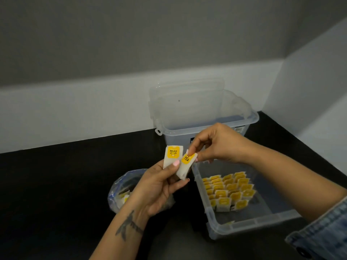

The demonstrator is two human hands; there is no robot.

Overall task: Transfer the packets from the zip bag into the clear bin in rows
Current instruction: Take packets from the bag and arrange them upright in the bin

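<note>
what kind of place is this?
Likely a home or office storage corner: a dark floor or counter meeting plain walls with white trim, clear bins, and a zip bag of tea packets.

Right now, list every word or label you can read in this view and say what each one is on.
"RELAX": yellow label of the upright packet in the left hand.
"TEA": yellow label of the tilted packet pinched by the right hand.
Labels on the packets in the clear bin: too small to read.
Sticker on the rear bin: blurred.

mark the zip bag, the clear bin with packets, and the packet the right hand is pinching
zip bag (120, 186): head view, its open plastic rim.
clear bin (201, 200): head view, its left wall.
pinched packet (185, 166): head view, white body below the yellow label.
</note>
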